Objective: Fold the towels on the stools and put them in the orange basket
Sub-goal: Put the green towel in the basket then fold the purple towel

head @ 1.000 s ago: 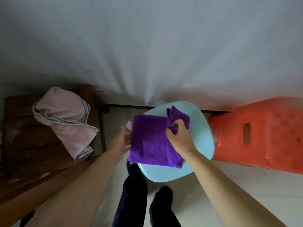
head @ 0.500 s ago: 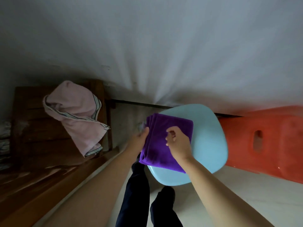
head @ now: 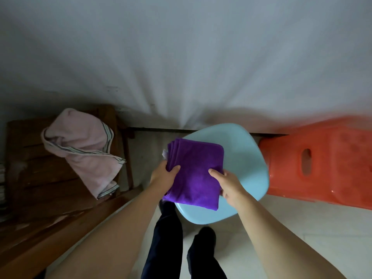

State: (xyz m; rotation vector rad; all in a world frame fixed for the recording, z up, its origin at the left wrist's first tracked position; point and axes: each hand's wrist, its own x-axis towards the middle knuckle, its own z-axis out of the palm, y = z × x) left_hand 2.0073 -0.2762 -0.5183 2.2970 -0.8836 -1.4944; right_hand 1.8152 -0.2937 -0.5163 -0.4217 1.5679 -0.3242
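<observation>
Here, folded purple microfibre towel (head: 196, 174) gripped at both sides by left hand (head: 164, 178) and right hand (head: 229, 183) over pale blue plastic stool (head: 247, 164). Crumpled pink striped towel (head: 84, 146) draped on brown wooden stool (head: 30, 164) at left; orange plastic basket (head: 326, 164) just beside blue stool at right.

The purple towel (head: 196, 172) is folded into a thick rectangle, its layered edges showing at the left; it lies over the light blue stool (head: 244, 158) (gripped at both sides). The pink striped towel (head: 84, 148) lies crumpled on the wooden stool (head: 30, 162); the orange basket (head: 326, 164) sits at the right.
</observation>
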